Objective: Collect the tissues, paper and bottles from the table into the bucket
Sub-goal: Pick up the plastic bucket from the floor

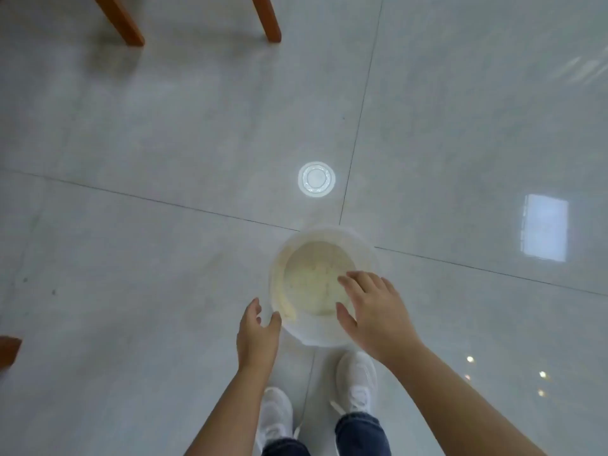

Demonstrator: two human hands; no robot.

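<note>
- risk: bucket (314, 337) looks like light, thin plastic on a glossy tiled floor (164, 126); a one-sided grab at the rim would likely skid or tip it.
- risk: shoes (357, 380) stand just near of the bucket; a step forward could knock it.
- risk: no table, tissues, paper or bottles in view, so the bucket probably has to be carried; a grip on the rim alone may flex and slip.
- left hand (258, 337): fingers and thumb apart, holding nothing, at the bucket's near-left rim; cannot tell if it touches.
- right hand (375, 314): fingers spread, holding nothing, over the opening's near-right side; contact unclear.
- bucket: white, round, upright on the floor where tile joints cross, between the hands. inside is yellowish and stained; no rubbish seen in it.
- far of it, a white round disc (316, 178); lid or light reflection, cannot tell.
- wooden legs (268, 18) at far left.
</note>
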